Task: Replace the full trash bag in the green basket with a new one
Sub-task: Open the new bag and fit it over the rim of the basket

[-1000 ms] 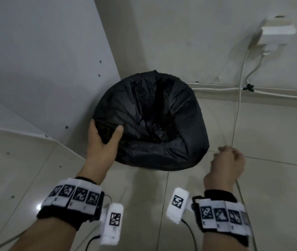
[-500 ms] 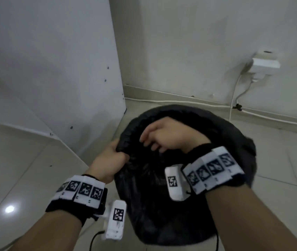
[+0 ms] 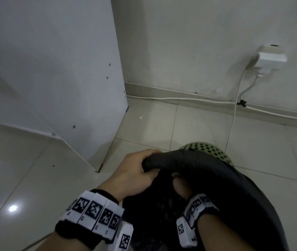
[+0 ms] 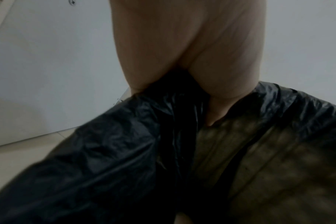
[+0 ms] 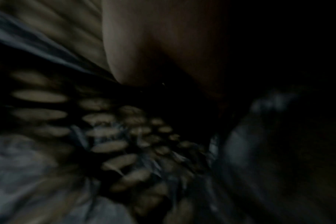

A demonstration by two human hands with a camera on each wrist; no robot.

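Right hand (image 3: 180, 185) sunk into crinkly bag (image 3: 234, 187) | grip unclear | left hand (image 3: 135, 171) grips rolled rim

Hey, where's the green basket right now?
In the head view the green basket sits on the tiled floor at lower right, mostly covered by the black trash bag, just below the white cable.

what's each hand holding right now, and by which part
The left hand grips the black trash bag by its rolled rim. The right hand reaches inside it; its hold is hidden.
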